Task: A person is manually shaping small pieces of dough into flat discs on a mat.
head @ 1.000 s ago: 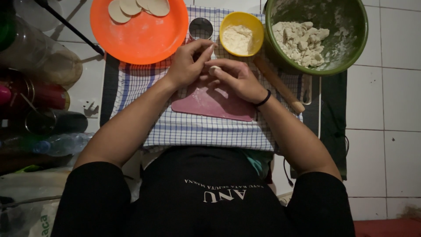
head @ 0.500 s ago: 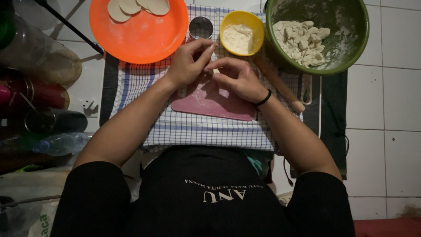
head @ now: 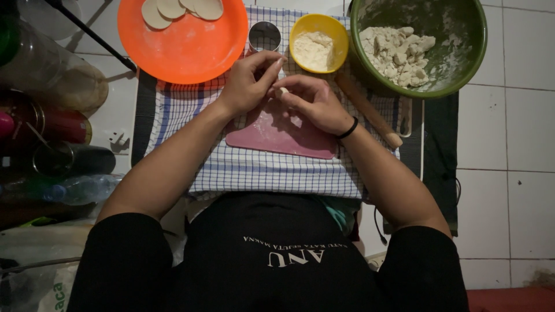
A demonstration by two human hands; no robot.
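Head view: dough piece (head: 282, 91) between both grips.

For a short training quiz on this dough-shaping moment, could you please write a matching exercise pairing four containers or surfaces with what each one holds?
Column one:
1. orange plate
2. yellow bowl
3. green bowl
4. pink board

Column two:
a. rough dough chunks
b. the person's hands working above it
c. flat round dough discs
d. white flour

Pairs: 1-c, 2-d, 3-a, 4-b
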